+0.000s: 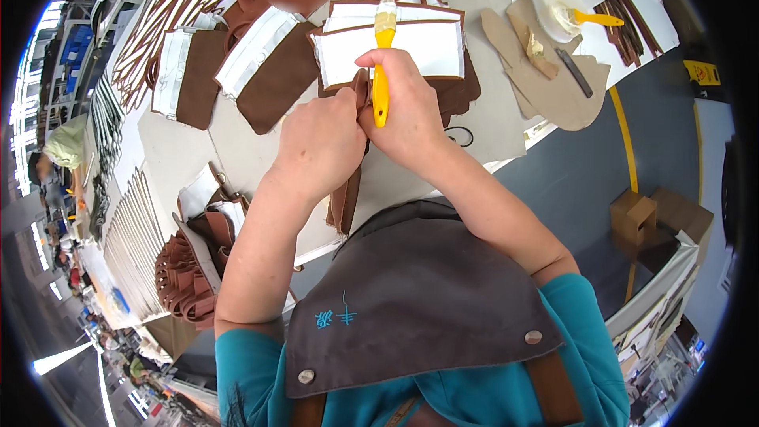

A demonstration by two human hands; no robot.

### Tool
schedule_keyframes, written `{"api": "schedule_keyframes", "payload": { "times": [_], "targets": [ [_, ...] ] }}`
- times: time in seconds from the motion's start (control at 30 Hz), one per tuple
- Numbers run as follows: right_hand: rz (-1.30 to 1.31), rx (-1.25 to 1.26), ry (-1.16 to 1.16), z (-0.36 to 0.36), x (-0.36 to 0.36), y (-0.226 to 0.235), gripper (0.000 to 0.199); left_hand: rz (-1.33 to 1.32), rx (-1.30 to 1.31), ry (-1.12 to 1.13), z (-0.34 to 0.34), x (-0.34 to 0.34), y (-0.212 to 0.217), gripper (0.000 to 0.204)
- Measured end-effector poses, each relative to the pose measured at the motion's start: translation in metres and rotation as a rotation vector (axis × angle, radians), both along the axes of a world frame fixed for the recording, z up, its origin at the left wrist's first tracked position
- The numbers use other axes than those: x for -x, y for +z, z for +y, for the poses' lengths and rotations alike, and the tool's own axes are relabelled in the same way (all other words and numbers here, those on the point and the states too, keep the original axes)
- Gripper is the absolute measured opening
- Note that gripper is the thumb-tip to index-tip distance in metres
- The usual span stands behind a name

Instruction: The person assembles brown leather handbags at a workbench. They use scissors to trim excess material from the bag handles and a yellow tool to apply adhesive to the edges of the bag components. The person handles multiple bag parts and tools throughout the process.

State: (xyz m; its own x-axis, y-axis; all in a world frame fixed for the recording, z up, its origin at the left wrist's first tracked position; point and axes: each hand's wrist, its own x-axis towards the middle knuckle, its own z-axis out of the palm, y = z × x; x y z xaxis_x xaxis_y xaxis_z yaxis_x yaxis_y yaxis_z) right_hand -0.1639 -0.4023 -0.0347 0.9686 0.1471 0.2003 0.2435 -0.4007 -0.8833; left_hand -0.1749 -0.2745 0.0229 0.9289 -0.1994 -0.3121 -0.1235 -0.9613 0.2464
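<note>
My right hand (pixel 409 107) is closed around a brush (pixel 384 35) with a yellow handle, its pale-coated bristles pointing away from me. Beside it, my left hand (pixel 320 138) has its fingers bent around a brown leather piece (pixel 343 204), whose lower end hangs toward the table edge. The thumb side of my right hand meets the upper part of this leather, and the exact grip there is hidden. Just beyond both hands lie stacked brown panels with white faces (pixel 427 47). Two more brown-and-white panels (pixel 273 71) rest to the left.
At the far right, a white plastic container (pixel 563 0) holds another yellow-handled brush (pixel 598 19). Beige pattern pieces (pixel 573 99) and a dark bar (pixel 575 73) lie nearby. Several long strips (pixel 178 16) cover the far left. A bundle of brown leather (pixel 183 273) sits at the near left.
</note>
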Motion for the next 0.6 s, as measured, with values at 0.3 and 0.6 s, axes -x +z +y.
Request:
{"api": "schedule_keyframes", "payload": {
  "times": [0.3,0.6],
  "targets": [
    [0.248,-0.287,0.049,-0.051,-0.017,0.021,0.041,-0.070,0.165,0.069,0.000,-0.010,-0.005,0.012],
    [0.423,-0.319,0.160,-0.067,-0.020,0.079,0.036,-0.051,0.282,0.121,0.000,-0.005,-0.004,0.010]
  ]
}}
